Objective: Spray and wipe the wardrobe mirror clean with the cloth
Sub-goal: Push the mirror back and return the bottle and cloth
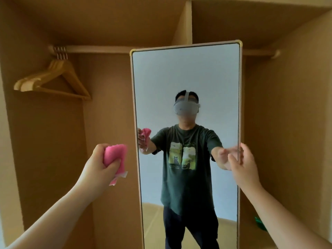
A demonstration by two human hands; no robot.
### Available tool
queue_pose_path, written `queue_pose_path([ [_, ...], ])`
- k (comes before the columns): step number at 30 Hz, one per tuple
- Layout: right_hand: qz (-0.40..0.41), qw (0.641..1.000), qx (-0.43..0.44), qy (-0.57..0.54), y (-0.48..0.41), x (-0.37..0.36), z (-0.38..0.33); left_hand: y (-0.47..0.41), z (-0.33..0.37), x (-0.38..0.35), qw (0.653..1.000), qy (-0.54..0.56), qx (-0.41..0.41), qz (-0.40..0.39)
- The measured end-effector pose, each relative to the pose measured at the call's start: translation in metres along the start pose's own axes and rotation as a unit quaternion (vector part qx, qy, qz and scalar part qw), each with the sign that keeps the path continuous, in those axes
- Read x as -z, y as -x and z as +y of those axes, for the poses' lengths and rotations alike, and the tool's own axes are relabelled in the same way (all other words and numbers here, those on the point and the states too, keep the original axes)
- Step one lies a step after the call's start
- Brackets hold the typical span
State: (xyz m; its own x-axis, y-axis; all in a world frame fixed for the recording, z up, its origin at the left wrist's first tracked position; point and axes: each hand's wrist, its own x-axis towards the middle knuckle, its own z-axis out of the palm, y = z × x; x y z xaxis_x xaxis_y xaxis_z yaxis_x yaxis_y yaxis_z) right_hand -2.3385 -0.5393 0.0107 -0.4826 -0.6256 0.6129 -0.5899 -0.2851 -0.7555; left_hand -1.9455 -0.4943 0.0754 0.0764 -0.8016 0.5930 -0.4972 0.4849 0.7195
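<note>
Clenched in my left hand (100, 164) is the bunched pink fleecy cloth (115, 156), just left of the tall pale-framed wardrobe mirror (186, 78), whose right edge my right hand (246, 164) grasps. I judge a hard wipe could tip it, my thumb (233, 159) smudge it; its glass looks clear, reflecting sharply.
</note>
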Motion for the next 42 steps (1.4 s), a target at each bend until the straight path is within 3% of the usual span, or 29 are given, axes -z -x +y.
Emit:
queue_pose_path([
  [12,0.106,0.992,0.037,0.058,0.077,0.002,-0.054,-0.033,-0.068,0.025,0.997,0.048,-0.002,-0.066],
  [21,0.114,0.984,0.131,0.047,0.103,-0.009,-0.065,-0.031,-0.078,0.014,0.994,0.072,-0.001,-0.083],
  [28,0.162,0.953,0.256,0.022,0.109,-0.020,-0.048,-0.031,-0.075,0.007,0.995,0.068,0.000,-0.079],
  [35,0.169,0.915,0.359,0.074,0.117,-0.040,-0.061,-0.027,-0.075,0.001,0.995,0.064,0.006,-0.081],
  [42,0.203,0.896,0.370,0.139,0.123,-0.063,-0.073,-0.028,-0.081,0.005,0.993,0.076,0.008,-0.085],
])
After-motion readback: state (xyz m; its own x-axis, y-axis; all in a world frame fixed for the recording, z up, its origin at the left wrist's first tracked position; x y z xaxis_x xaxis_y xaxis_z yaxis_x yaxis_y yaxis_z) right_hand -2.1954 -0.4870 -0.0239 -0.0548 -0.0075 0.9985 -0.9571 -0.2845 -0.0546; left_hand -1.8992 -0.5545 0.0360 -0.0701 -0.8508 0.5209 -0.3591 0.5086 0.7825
